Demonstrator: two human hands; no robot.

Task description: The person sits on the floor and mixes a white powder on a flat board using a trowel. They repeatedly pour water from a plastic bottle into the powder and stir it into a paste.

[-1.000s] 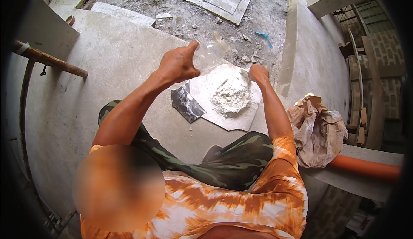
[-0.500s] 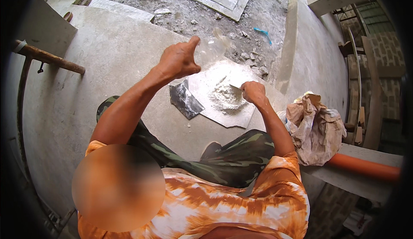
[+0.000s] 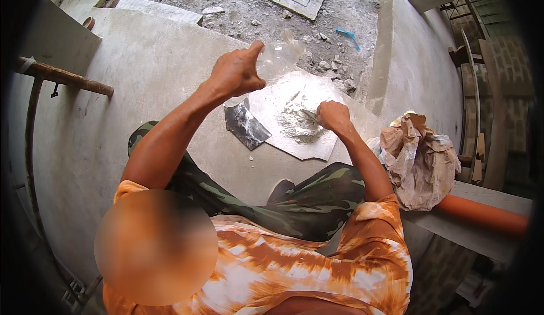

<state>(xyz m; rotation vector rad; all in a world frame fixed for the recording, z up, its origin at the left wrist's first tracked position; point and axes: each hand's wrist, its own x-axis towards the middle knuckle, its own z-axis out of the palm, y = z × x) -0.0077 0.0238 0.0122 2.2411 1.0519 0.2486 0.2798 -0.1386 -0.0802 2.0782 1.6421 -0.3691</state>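
Observation:
A heap of white powder (image 3: 300, 123) lies on a pale, flat board (image 3: 317, 149) on the concrete floor. My right hand (image 3: 333, 115) is closed on the handle of a small metal trowel, whose blade (image 3: 309, 114) dips into the powder at the heap's right side. Above the board's far left edge, my left hand (image 3: 238, 71) grips a clear plastic container (image 3: 277, 57), thumb and fingers spread around its near side. It looks like a bottle, tilted toward the powder; its contents cannot be made out. A dark slab smeared with white (image 3: 247, 124) touches the board's left side.
A crumpled brown paper sack (image 3: 420, 165) stands at the right, beside an orange pipe (image 3: 481, 216) on a concrete ledge. Rubble (image 3: 334, 68) and a blue strip (image 3: 348, 37) lie beyond the board. A rusty metal bar (image 3: 71, 78) juts in from the left.
The trowel blade has turned and sits lower in the powder, with my right hand close to its earlier place. My left hand still holds the container, nearly unmoved. The view has shifted slightly.

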